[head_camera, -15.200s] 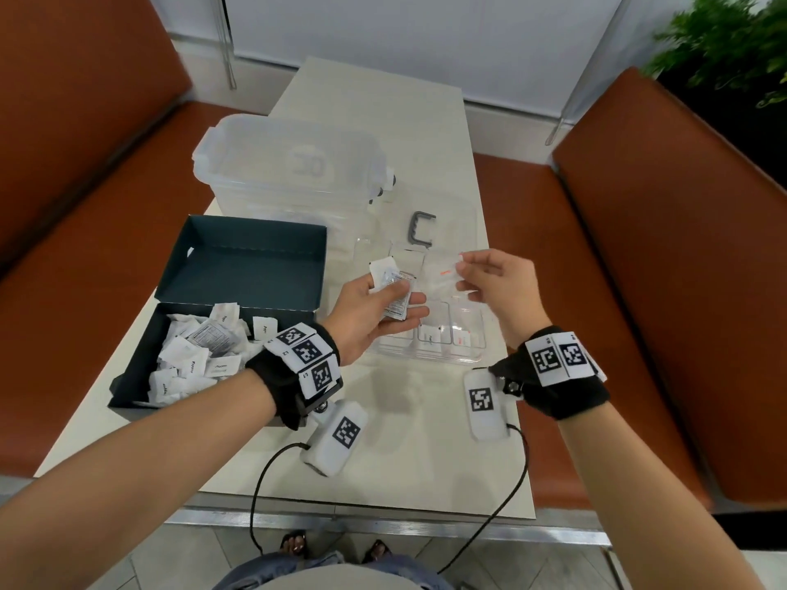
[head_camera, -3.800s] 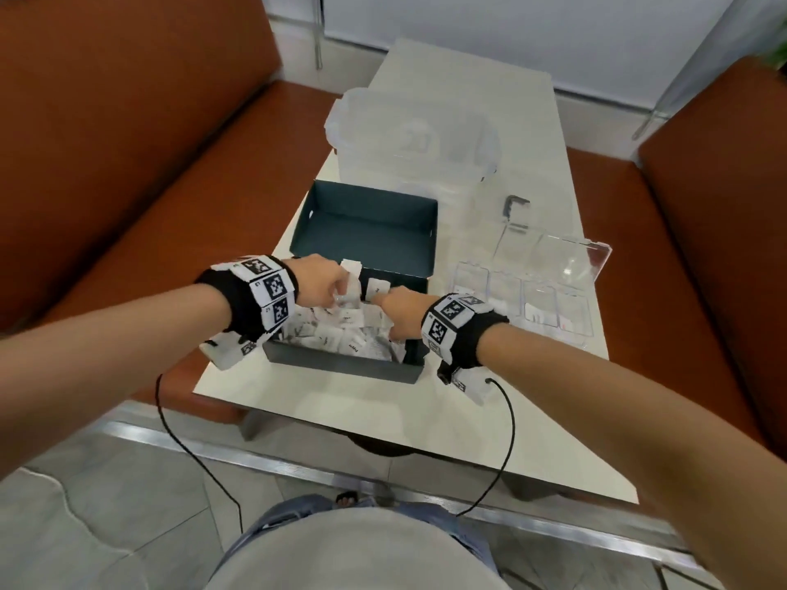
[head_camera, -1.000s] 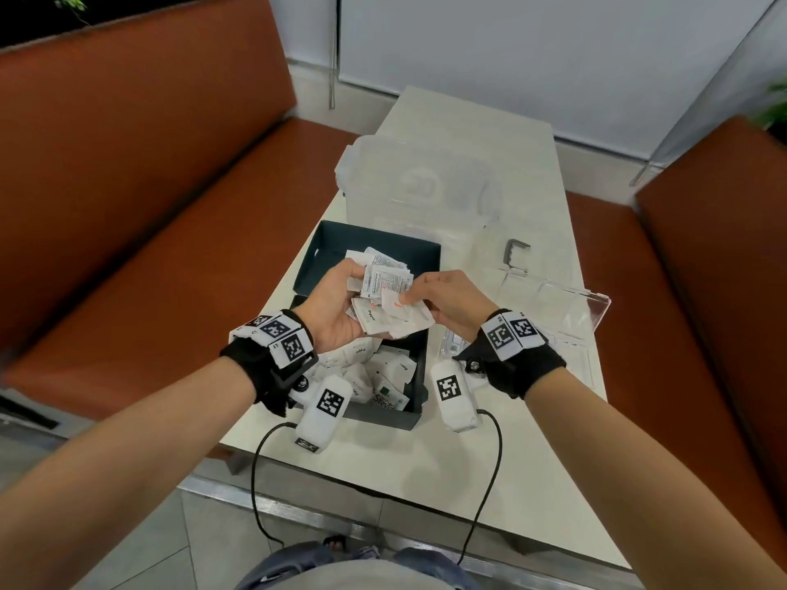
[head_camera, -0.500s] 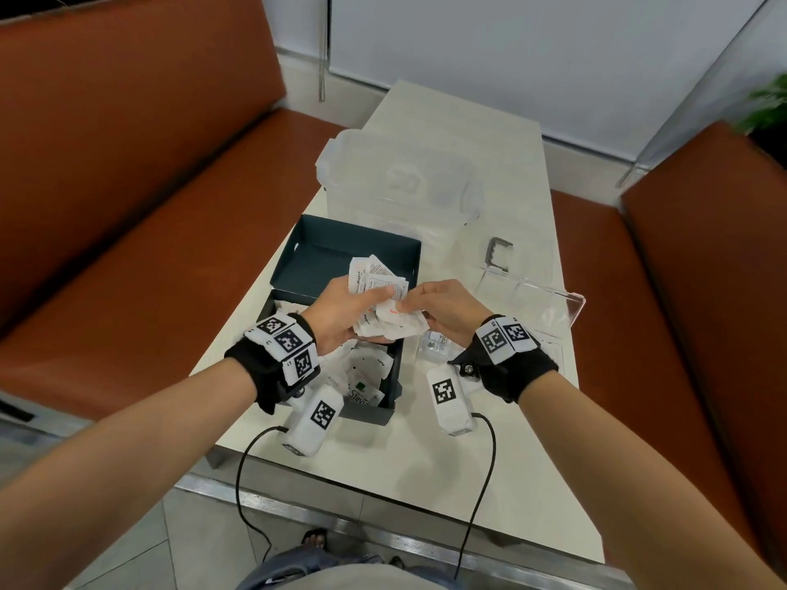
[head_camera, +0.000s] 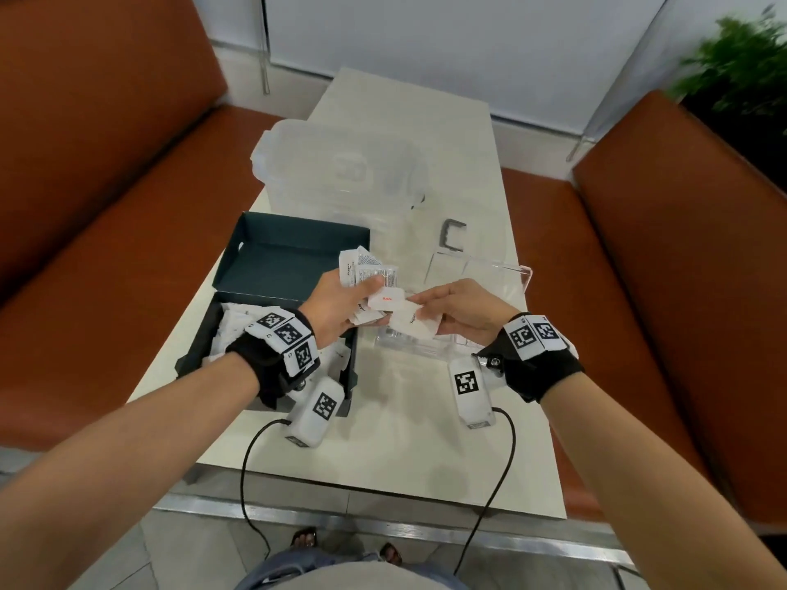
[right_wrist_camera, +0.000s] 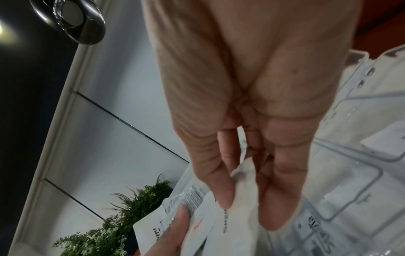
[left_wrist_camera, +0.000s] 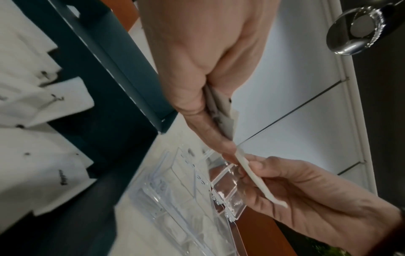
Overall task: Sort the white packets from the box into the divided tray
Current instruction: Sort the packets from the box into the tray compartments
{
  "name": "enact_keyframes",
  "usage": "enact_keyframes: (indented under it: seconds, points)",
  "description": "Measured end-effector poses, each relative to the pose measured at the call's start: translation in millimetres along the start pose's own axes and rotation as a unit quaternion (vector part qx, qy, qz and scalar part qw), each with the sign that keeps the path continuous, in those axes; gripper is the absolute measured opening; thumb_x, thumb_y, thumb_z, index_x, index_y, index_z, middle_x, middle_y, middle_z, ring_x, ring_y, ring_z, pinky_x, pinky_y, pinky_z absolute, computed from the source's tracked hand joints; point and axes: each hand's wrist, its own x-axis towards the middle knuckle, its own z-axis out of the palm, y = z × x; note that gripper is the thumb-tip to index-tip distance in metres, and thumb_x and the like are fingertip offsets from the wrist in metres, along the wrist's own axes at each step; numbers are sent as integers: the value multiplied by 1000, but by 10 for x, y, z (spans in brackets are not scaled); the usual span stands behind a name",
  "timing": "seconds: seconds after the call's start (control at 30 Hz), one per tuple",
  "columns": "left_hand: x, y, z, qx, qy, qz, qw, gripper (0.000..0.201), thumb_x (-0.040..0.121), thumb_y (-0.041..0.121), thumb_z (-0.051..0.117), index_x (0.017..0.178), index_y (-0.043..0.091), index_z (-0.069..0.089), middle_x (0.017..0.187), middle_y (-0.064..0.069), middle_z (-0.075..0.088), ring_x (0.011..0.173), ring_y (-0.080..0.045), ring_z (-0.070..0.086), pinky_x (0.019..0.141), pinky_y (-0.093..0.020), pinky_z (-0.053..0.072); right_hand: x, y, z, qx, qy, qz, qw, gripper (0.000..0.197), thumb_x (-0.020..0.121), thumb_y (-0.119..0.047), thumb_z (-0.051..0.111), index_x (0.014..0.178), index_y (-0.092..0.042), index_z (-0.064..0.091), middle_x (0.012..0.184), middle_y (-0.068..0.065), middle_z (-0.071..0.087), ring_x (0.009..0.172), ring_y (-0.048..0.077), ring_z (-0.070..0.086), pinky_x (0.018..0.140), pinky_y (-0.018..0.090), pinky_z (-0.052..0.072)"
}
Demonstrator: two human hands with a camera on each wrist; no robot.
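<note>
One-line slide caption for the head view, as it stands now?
Left hand holds a fan of white packets while right hand pinches one above the clear divided tray.

Bare forearms end in black fabric wrist wraps (head_camera: 268, 368) — each banded with white square-coded marker tiles (head_camera: 534, 335). A white camera block (head_camera: 468, 387) with a black code hangs under each wrist, trailing a thin black cable (head_camera: 498, 483). Sandalled toes (head_camera: 304, 538) show below.

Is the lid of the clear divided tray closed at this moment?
No, in the head view the divided tray has its clear lid raised behind it, beneath the right hand.
</note>
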Motion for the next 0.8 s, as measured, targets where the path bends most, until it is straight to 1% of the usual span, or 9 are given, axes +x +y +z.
enact_keyframes:
  seconds: [0.07, 0.17, 0.23, 0.33, 0.43, 0.5, 0.57, 0.7, 0.8]
  points:
    - [27, -36, 106, 11, -8, 0, 1000, 16, 93, 8, 61, 108, 3, 62, 100, -16, 71, 83, -26, 73, 64, -41, 61, -57, 25, -80, -44, 9, 18, 999, 18, 83, 7, 64, 101, 7, 67, 97, 17, 69, 80, 21, 67, 69, 30, 58]
    - [59, -70, 265, 19, -25, 2, 999, 23, 93, 10, 62, 113, 0, 60, 106, -20, 69, 86, -29, 72, 66, -42, 61, -124, 44, -265, -131, 46, 30, 990, 7, 83, -4, 67, 90, -4, 69, 81, 8, 67, 66, 14, 60, 57, 23, 51]
    - [81, -81, 356, 13, -31, -1, 999, 23, 92, 10, 62, 113, 0, 60, 107, -21, 69, 88, -31, 72, 66, -44, 61, -146, 41, -474, -148, 97, 23, 984, 5, 84, -6, 64, 83, -10, 67, 75, 4, 63, 60, 12, 55, 53, 22, 46]
    - [110, -95, 466, 5, -37, -9, 999, 20, 91, 10, 64, 109, 1, 61, 103, -18, 70, 86, -29, 73, 62, -38, 60, -154, 68, -861, -184, 203, 4, 962, 12, 83, -6, 64, 94, -11, 65, 75, 4, 62, 60, 12, 54, 55, 23, 45]
    - [129, -123, 548, 6, -39, -14, 999, 13, 91, 9, 64, 103, 5, 63, 97, -14, 73, 85, -30, 73, 60, -37, 59, -136, 154, -1135, -283, 298, -11, 911, 17, 87, -10, 60, 104, -11, 65, 88, 9, 65, 67, 15, 60, 61, 26, 53]
    - [136, -135, 587, 4, -36, -18, 999, 12, 91, 9, 64, 102, 6, 63, 96, -14, 73, 85, -30, 73, 60, -37, 59, -121, 214, -1193, -347, 311, -9, 885, 17, 91, -13, 56, 104, -8, 66, 104, 13, 66, 81, 21, 64, 68, 29, 56]
    - [134, -131, 605, 6, -34, -19, 999, 14, 91, 10, 64, 104, 5, 63, 98, -14, 73, 86, -30, 73, 61, -39, 60, -99, 260, -1171, -379, 299, 6, 876, 19, 93, -12, 53, 100, -2, 68, 104, 15, 68, 82, 24, 64, 65, 28, 56]
    - [126, -36, 567, 10, -10, -8, 1000, 22, 91, 11, 64, 111, 2, 61, 107, -18, 69, 88, -29, 73, 60, -36, 60, -60, 283, -1070, -367, 292, 18, 883, 27, 94, -8, 47, 100, 8, 68, 96, 24, 70, 75, 26, 61, 81, 41, 58]
    - [126, 109, 462, -3, 14, 13, 1000, 23, 93, 11, 62, 113, 1, 59, 110, -19, 68, 92, -30, 71, 62, -34, 60, -46, 171, -944, -332, 310, -36, 890, 26, 94, -10, 46, 101, 2, 67, 98, 20, 69, 83, 27, 65, 81, 36, 56]
